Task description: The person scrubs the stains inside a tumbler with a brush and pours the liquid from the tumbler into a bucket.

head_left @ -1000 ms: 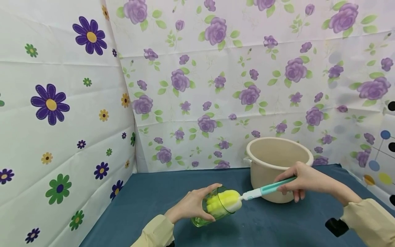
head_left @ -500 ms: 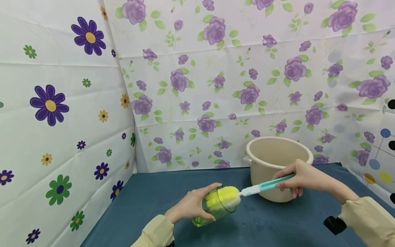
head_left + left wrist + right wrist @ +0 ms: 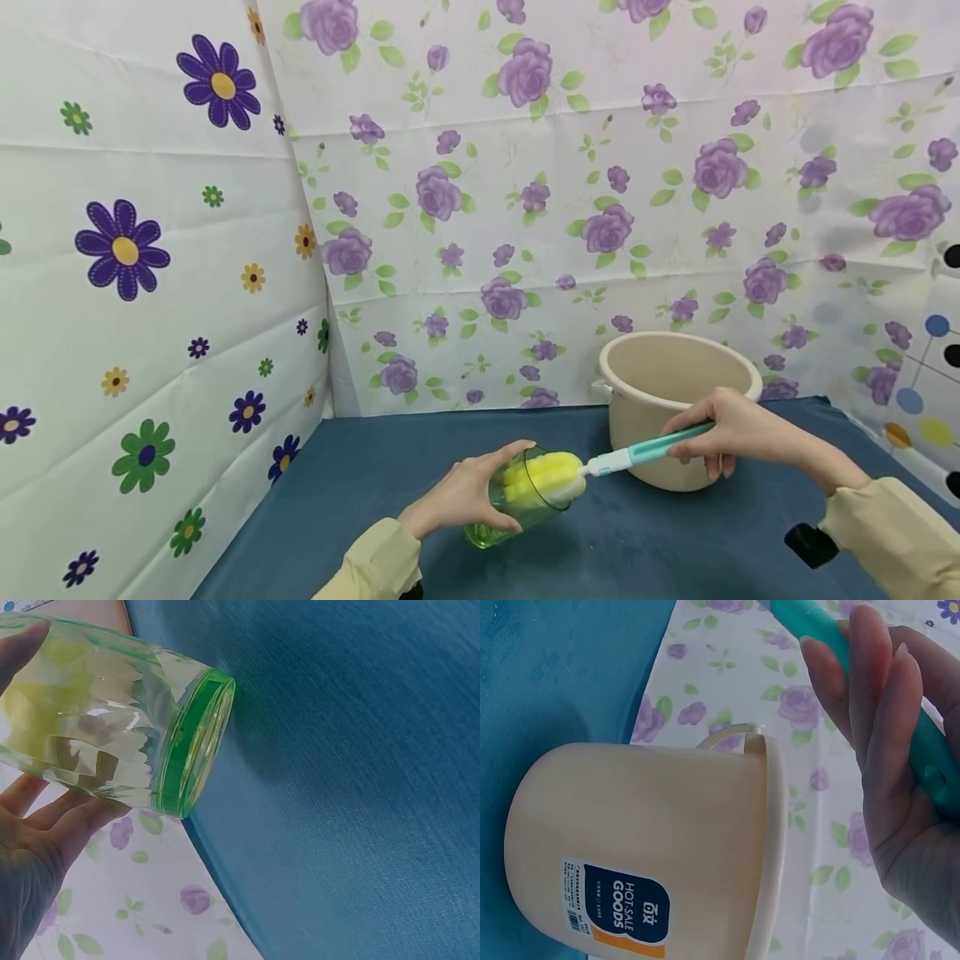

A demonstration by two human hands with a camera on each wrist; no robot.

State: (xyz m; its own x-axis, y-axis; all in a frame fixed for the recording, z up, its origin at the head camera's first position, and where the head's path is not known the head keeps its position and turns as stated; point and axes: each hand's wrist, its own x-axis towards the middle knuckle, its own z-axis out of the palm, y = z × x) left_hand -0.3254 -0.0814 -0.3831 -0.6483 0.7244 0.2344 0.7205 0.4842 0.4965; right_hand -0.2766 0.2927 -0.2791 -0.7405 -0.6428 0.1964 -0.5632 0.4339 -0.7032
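Note:
My left hand (image 3: 465, 496) grips a clear green-tinted glass (image 3: 534, 515) around its side, tilted with its mouth up toward the right. In the left wrist view the glass's thick green base (image 3: 191, 746) hangs over the blue cloth. A yellow and white sponge head of a bottle brush (image 3: 551, 473) sits partly inside the glass, its end showing at the mouth. My right hand (image 3: 738, 433) pinches the brush's teal handle (image 3: 660, 446). The right wrist view shows fingers curled about that handle (image 3: 810, 622).
A cream bucket (image 3: 622, 417) stands behind my right hand, with a label (image 3: 626, 907) on its side. Dark blue cloth (image 3: 360, 483) covers the table. Flowered sheets (image 3: 465, 350) hang at the back and left.
Over the last second the brush's handle and my right hand have shifted slightly up and left. The glass stays nearly in place in my left hand.

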